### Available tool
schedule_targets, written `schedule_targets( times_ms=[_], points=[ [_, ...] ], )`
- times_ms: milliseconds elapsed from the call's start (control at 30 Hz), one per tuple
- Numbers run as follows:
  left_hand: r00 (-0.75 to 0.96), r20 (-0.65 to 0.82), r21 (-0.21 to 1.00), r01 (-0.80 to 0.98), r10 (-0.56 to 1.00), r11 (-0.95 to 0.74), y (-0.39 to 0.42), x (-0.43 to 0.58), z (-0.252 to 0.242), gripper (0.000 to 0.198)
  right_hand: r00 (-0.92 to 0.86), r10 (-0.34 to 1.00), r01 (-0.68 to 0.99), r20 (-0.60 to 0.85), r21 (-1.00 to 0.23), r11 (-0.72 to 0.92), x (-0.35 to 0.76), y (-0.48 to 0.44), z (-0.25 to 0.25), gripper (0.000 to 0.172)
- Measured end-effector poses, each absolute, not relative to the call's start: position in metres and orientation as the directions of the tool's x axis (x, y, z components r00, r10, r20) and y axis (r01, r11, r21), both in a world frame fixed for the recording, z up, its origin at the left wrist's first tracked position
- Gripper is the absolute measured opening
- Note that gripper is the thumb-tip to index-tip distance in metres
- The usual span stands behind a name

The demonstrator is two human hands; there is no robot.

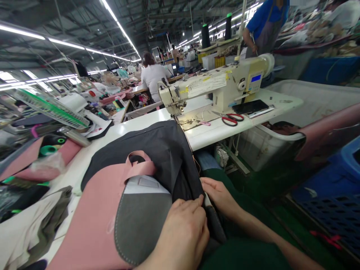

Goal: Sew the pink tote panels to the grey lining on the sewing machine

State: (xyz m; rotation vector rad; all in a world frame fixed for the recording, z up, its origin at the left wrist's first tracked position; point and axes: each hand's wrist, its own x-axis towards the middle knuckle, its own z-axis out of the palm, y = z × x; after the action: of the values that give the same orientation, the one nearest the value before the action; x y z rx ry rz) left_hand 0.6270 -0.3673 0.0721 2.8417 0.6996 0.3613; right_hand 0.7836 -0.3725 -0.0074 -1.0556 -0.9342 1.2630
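Observation:
A piece with black fabric (157, 142), a pink panel (92, 202) and a grey stitched flap (140, 225) lies over the front of the white table. A pink strap loop (139, 167) stands up from it. My left hand (187, 225) is closed on the black fabric near its right edge. Just beyond, my right hand (215, 193) pinches that same edge where it hangs off the table. The far end of the edge reaches the needle area of a cream sewing machine (208, 86); whether it is under the foot cannot be made out.
Red-handled scissors (232, 119), a pink-handled tool (204, 123) and a black phone (250, 106) lie by the machine. Pale cloth (25, 228) is at left, a grey bin (261, 144) and a blue crate (332, 191) at right. Two people are beyond the machine.

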Motion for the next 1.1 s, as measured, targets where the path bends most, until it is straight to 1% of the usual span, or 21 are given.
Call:
schedule_targets(
  times_ms=[67, 100, 167, 200, 267, 300, 400, 467, 533, 567, 667, 733, 767, 800, 833, 900, 933, 967, 1000, 1033, 1100],
  points=[
    [0.86, 0.185, 0.24, 0.43, 0.476, -0.871, -0.366, 0.628, 0.07, 0.019, 0.005, 0.999, -0.207, 0.039, -0.977, 0.039, 0.792, -0.371, -0.009, 0.032],
    [0.859, 0.186, 0.241, 0.43, 0.476, -0.87, -0.366, 0.628, 0.07, 0.019, -0.038, 0.995, -0.141, 0.096, -0.986, 0.09, 0.797, -0.369, -0.01, 0.033],
    [0.858, 0.194, 0.246, 0.427, 0.476, -0.87, -0.366, 0.627, 0.069, 0.018, -0.101, 0.96, 0.052, 0.26, -0.962, 0.267, 0.807, -0.363, -0.013, 0.031],
    [0.857, 0.205, 0.246, 0.422, 0.472, -0.873, -0.365, 0.627, 0.068, 0.018, -0.123, 0.928, 0.163, 0.351, -0.916, 0.367, 0.811, -0.36, -0.015, 0.029],
    [0.857, 0.231, 0.233, 0.412, 0.462, -0.881, -0.364, 0.625, 0.064, 0.015, -0.142, 0.841, 0.382, 0.523, -0.754, 0.534, 0.817, -0.354, -0.017, 0.026],
    [0.854, 0.255, 0.222, 0.406, 0.454, -0.887, -0.363, 0.624, 0.06, 0.014, -0.136, 0.79, 0.482, 0.598, -0.657, 0.58, 0.819, -0.352, -0.017, 0.024],
    [0.832, 0.356, 0.166, 0.392, 0.426, -0.905, -0.358, 0.624, 0.041, 0.013, -0.119, 0.635, 0.706, 0.763, -0.385, 0.594, 0.822, -0.347, -0.012, 0.019],
    [0.817, 0.409, 0.12, 0.395, 0.407, -0.911, -0.354, 0.626, 0.027, 0.015, -0.21, 0.536, 0.749, 0.818, -0.218, 0.626, 0.823, -0.346, -0.01, 0.023],
    [0.817, 0.422, 0.096, 0.391, 0.393, -0.916, -0.351, 0.628, 0.021, 0.012, -0.311, 0.475, 0.724, 0.824, -0.119, 0.679, 0.824, -0.344, -0.009, 0.025],
    [0.819, 0.426, 0.097, 0.38, 0.384, -0.92, -0.351, 0.628, 0.022, 0.011, -0.333, 0.464, 0.708, 0.821, -0.107, 0.698, 0.825, -0.343, -0.01, 0.025],
    [0.835, 0.406, 0.117, 0.356, 0.371, -0.927, -0.351, 0.618, 0.051, 0.021, -0.31, 0.492, 0.697, 0.813, -0.158, 0.7, 0.827, -0.342, -0.013, 0.025],
    [0.806, 0.378, 0.124, 0.443, 0.455, -0.888, -0.344, 0.6, 0.083, 0.028, -0.309, 0.513, 0.694, 0.801, -0.179, 0.697, 0.828, -0.342, -0.013, 0.024],
    [0.752, 0.384, 0.131, 0.53, 0.535, -0.838, -0.334, 0.589, 0.099, 0.032, -0.311, 0.524, 0.694, 0.793, -0.187, 0.696, 0.828, -0.342, -0.013, 0.024],
    [0.644, 0.409, 0.174, 0.641, 0.647, -0.748, -0.32, 0.576, 0.113, 0.032, -0.313, 0.533, 0.693, 0.786, -0.195, 0.695, 0.828, -0.342, -0.012, 0.023],
    [0.542, 0.445, 0.225, 0.703, 0.713, -0.675, -0.301, 0.563, 0.123, 0.033, -0.315, 0.538, 0.689, 0.782, -0.201, 0.696, 0.828, -0.342, -0.012, 0.023],
    [0.351, 0.38, 0.323, 0.817, 0.856, -0.478, -0.251, 0.539, 0.132, 0.044, -0.315, 0.531, 0.68, 0.787, -0.203, 0.704, 0.828, -0.342, -0.01, 0.022],
    [0.302, 0.315, 0.313, 0.862, 0.9, -0.399, -0.222, 0.527, 0.131, 0.051, -0.314, 0.521, 0.676, 0.794, -0.199, 0.71, 0.828, -0.341, -0.009, 0.021],
    [0.271, 0.284, 0.269, 0.898, 0.92, -0.348, -0.193, 0.516, 0.129, 0.058, -0.313, 0.515, 0.674, 0.798, -0.196, 0.713, 0.828, -0.341, -0.009, 0.022],
    [0.228, 0.237, 0.203, 0.939, 0.944, -0.278, -0.165, 0.504, 0.126, 0.067, -0.313, 0.518, 0.676, 0.796, -0.197, 0.71, 0.828, -0.341, -0.008, 0.023],
    [0.147, 0.181, 0.114, 0.979, 0.973, -0.169, -0.141, 0.492, 0.123, 0.072, -0.313, 0.52, 0.678, 0.795, -0.197, 0.708, 0.828, -0.342, -0.008, 0.024],
    [-0.016, 0.175, 0.081, 0.997, 0.984, 0.002, -0.106, 0.466, 0.122, 0.074, -0.308, 0.53, 0.681, 0.79, -0.206, 0.703, 0.828, -0.342, -0.008, 0.027]
  ],
)
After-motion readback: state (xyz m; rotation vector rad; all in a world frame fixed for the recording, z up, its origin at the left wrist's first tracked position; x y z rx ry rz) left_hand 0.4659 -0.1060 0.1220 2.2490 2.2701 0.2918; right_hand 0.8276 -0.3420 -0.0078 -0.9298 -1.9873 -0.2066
